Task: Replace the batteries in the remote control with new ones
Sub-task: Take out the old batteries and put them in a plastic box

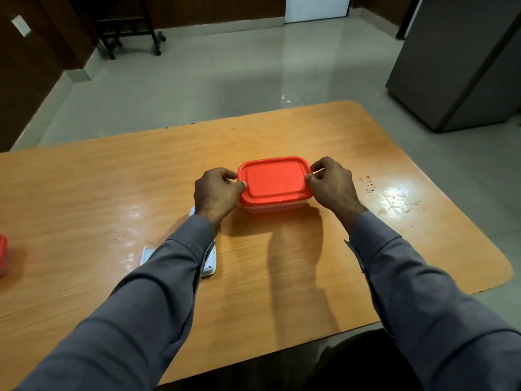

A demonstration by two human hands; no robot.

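A rectangular clear plastic box with a red snap-on lid [275,180] sits toward the middle of the glossy orange wood-grain bench [112,193], a little nearer the far edge than the near one. The left hand [217,193] pinches the lid's left short rim, thumb on top and fingers curled round the edge; the right hand [332,183] pinches the right short rim the same way. Both hands are clamped on the lid, one at each end. Whether the lid is being pressed on or pried off cannot be told, nor what is inside the box.

The white slim plastic remote control [211,263] lies on the bench directly under the left forearm, mostly hidden by the grey sleeve, running from behind the left wrist toward the near edge. Just to its left lies a small pale flat plastic piece [146,255], possibly the battery cover. No batteries show anywhere.

Risks, as I judge them: a lid gripped at both ends can release suddenly, jerking the light box and spilling whatever it holds; loose cells would roll on this slick surface toward an edge. The left forearm hangs right over the remote, so a downward or sideways pull could knock it or sweep the small piece away. If the box tips toward the far edge, its contents go to the floor.

Another red-lidded container [2,253] is cut off at the bench's left edge. No brand, label or writing is readable on anything.
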